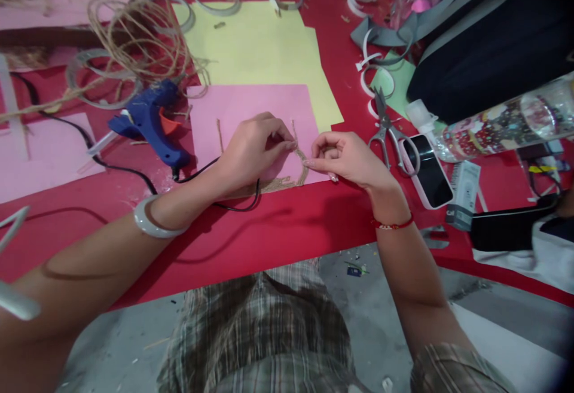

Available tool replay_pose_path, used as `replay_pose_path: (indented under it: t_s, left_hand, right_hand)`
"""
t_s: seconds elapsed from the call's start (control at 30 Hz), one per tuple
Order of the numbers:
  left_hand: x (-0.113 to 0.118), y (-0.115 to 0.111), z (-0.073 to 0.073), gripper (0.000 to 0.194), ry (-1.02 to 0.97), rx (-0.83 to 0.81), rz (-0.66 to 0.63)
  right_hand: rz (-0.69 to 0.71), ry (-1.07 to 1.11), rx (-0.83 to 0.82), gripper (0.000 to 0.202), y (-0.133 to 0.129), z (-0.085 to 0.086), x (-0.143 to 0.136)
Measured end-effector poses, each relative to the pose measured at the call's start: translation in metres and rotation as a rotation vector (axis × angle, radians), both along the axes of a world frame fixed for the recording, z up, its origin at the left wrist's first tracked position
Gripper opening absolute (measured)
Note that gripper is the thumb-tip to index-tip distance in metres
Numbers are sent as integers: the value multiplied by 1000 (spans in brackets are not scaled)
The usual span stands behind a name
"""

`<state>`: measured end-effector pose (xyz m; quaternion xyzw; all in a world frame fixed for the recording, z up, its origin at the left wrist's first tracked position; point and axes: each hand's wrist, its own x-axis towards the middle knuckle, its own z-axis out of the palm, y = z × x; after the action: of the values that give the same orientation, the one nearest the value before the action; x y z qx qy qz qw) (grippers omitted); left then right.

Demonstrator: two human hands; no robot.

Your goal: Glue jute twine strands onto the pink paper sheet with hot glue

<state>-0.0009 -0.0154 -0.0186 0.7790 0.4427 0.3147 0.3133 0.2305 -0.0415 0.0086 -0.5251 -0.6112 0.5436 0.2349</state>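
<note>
My left hand [258, 145] pinches a strip of tan jute twine [301, 168] near its upper end, thumb against forefinger. From the other side my right hand [343, 157] has its thumb and fingertips closed on the same strip, a little lower. The twine curves down along the front edge of a pink paper sheet [255, 103], where more of it lies partly behind my left wrist. A short twine piece [219, 136] stands out on the sheet left of my left hand. Beside the sheet lies a blue glue gun [152, 121] with an orange trigger.
Loose twine [139, 40] is heaped at the back left. Yellow paper [255, 40] lies behind the pink sheet. At right are scissors [390, 130], a phone [428, 171], a small box [464, 192], a patterned bottle [502, 121] and a dark bag [488, 40]. A black cord [134, 171] passes under my left forearm.
</note>
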Motion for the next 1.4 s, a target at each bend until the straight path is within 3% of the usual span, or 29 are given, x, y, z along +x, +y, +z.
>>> replay_pose_path:
  t_s: [0.27,0.5,1.4]
  left_hand:
    - [-1,-1,1,6,-12,-11,-3]
    - [0,-2,0,7,-6,-6,6]
    - [0,-2,0,8,-1,-5,1]
  right_hand:
    - [-90,1,1,30,-9,2,-10]
    - [6,-89,-10,25,-10,1,-12]
    - [32,-69,-95,21,-4,4,-9]
